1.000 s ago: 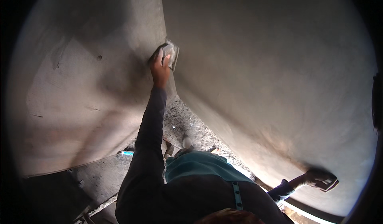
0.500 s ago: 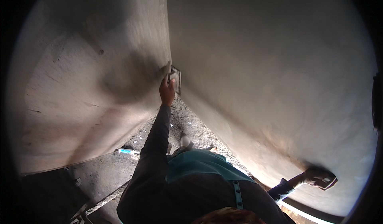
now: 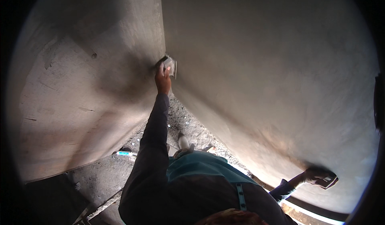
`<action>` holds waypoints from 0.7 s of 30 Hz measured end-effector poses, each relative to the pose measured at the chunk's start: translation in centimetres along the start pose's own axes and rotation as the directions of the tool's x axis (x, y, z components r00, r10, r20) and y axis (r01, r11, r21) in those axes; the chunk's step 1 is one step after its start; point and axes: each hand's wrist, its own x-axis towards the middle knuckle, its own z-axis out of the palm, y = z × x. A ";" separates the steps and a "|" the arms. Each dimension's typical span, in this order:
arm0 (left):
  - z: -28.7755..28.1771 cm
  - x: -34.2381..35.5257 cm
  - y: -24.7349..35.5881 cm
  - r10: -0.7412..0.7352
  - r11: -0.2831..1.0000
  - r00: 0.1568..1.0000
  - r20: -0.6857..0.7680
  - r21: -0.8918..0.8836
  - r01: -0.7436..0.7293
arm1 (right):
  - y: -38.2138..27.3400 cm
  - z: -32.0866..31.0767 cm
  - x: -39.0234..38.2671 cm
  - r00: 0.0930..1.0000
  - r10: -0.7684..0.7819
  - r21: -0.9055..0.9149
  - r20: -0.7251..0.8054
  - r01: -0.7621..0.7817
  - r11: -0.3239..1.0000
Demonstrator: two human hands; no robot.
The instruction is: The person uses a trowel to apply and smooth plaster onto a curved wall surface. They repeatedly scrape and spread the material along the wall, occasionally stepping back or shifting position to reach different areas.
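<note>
Hand float (image 3: 172, 66), a flat tool of greyish colour, is located at the corner where the left wall (image 3: 80, 88) meets the right wall (image 3: 260, 68), toward 11 o'clock from the middle of the view. The left grip (image 3: 162, 78) is closed around it, with the dark sleeve (image 3: 156, 122) reaching up from 7 o'clock. At 4 o'clock, the right grip (image 3: 315, 177) is against the right wall with bent fingers; whether it holds something, I cannot tell. On the rough floor (image 3: 175, 110), a blue-and-white object (image 3: 126, 153) lies toward 8 o'clock. Blue-green cloth (image 3: 208, 168) is visible at 6 o'clock.
</note>
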 end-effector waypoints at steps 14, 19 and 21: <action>2.0 -7.5 3.6 -0.351 0.911 0.935 -0.044 -0.247 0.331 | -0.2 0.5 -1.2 0.996 0.089 0.089 -0.016 -0.087 0.992; 4.6 -4.4 7.2 -0.451 0.857 0.888 -0.094 -0.326 0.400 | 2.6 0.1 -2.6 0.985 0.168 0.054 0.042 -0.171 0.984; 5.7 -5.1 10.4 -0.483 0.834 0.870 -0.102 -0.358 0.421 | 0.2 1.1 -0.9 0.984 0.161 0.027 -0.078 -0.160 0.987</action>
